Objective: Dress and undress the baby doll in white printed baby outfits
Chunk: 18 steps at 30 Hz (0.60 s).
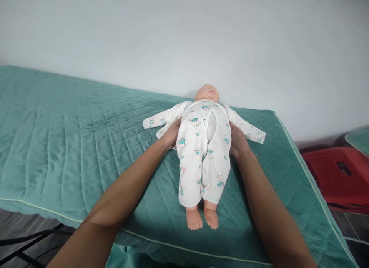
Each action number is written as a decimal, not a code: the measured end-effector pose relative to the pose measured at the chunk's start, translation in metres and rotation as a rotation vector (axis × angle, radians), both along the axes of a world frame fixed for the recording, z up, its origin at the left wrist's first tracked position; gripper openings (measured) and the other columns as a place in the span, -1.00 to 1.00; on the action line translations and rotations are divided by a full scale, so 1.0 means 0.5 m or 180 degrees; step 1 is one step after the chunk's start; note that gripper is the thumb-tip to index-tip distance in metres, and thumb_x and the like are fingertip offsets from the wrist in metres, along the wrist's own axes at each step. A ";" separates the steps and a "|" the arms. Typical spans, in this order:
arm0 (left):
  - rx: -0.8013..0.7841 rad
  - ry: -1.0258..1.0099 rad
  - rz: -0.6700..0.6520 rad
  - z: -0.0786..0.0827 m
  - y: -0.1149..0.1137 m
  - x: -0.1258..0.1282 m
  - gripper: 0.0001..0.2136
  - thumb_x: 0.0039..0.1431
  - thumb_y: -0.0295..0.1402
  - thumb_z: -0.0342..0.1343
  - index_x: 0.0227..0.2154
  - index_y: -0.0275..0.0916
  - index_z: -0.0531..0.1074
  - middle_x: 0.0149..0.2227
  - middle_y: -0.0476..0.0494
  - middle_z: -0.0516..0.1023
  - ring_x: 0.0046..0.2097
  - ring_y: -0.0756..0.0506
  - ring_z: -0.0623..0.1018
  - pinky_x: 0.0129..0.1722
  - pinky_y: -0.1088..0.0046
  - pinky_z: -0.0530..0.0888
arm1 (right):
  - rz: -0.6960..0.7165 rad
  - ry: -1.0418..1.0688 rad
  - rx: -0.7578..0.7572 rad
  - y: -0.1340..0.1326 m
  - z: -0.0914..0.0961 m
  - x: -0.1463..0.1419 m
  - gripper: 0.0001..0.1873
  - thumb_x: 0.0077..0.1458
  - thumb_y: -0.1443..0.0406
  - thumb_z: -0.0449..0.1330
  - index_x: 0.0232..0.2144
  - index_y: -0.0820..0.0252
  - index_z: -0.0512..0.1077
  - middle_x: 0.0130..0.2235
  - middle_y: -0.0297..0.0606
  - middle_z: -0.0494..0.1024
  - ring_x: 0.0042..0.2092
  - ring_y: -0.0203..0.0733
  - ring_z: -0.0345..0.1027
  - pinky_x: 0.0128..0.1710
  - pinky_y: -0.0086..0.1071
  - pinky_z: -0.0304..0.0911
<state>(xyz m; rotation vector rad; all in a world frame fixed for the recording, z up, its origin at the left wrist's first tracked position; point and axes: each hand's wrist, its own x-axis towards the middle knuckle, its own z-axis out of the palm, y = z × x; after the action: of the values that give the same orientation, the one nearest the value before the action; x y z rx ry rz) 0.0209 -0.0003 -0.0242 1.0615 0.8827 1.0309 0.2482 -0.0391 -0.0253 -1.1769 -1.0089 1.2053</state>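
Observation:
A baby doll (pixel 203 153) lies on its back on a green quilted bed (pixel 72 145), head toward the wall and bare feet toward me. It wears a white printed romper, partly undone down the front, with both sleeves spread out. My left hand (pixel 171 134) grips the doll's torso on its left side as I see it. My right hand (pixel 238 140) grips the opposite side, under the other sleeve. The fingers of both hands curl around the body and are partly hidden behind it.
A pale wall (pixel 184 41) runs right behind the doll's head. A red plastic object (pixel 337 177) stands on the floor to the right of the bed. The bed's near edge and dark floor lie at the lower left.

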 end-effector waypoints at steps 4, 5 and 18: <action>-0.0112 -0.0078 -0.0044 -0.015 0.010 -0.001 -0.71 0.05 -0.20 0.24 -0.18 -0.19 0.59 -0.29 -0.08 0.68 0.01 -0.22 0.60 0.13 0.25 0.46 | 0.0116 -0.0075 -0.0032 0.001 0.001 -0.003 -0.47 -0.13 0.10 0.32 -0.05 0.05 0.51 -0.06 -0.21 0.66 0.10 0.17 0.47 0.06 0.04 0.44; -0.0137 -0.0084 -0.0050 -0.019 0.013 -0.002 -0.72 0.05 -0.20 0.23 -0.18 -0.19 0.59 -0.30 -0.07 0.68 0.00 -0.22 0.61 0.11 0.26 0.47 | 0.0144 -0.0103 -0.0034 0.002 -0.001 -0.002 -0.47 -0.13 0.10 0.32 -0.05 0.04 0.51 -0.06 -0.22 0.66 0.09 0.16 0.48 0.06 0.04 0.44; 0.1027 0.0659 0.0571 -0.015 -0.052 -0.019 -0.55 0.06 -0.41 0.23 0.07 -0.23 0.44 0.21 -0.19 0.48 0.29 -0.17 0.38 0.34 0.34 0.18 | 0.0174 0.0199 0.0387 -0.011 -0.014 0.004 -0.54 -0.15 0.28 0.27 -0.11 0.15 0.54 0.04 -0.20 0.62 0.10 0.03 0.48 0.23 -0.03 0.28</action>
<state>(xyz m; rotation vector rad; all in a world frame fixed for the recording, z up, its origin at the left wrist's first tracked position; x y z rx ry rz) 0.0112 -0.0260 -0.0317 1.3979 1.0141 1.2584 0.2505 -0.0447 -0.0325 -1.0168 -1.0581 1.1990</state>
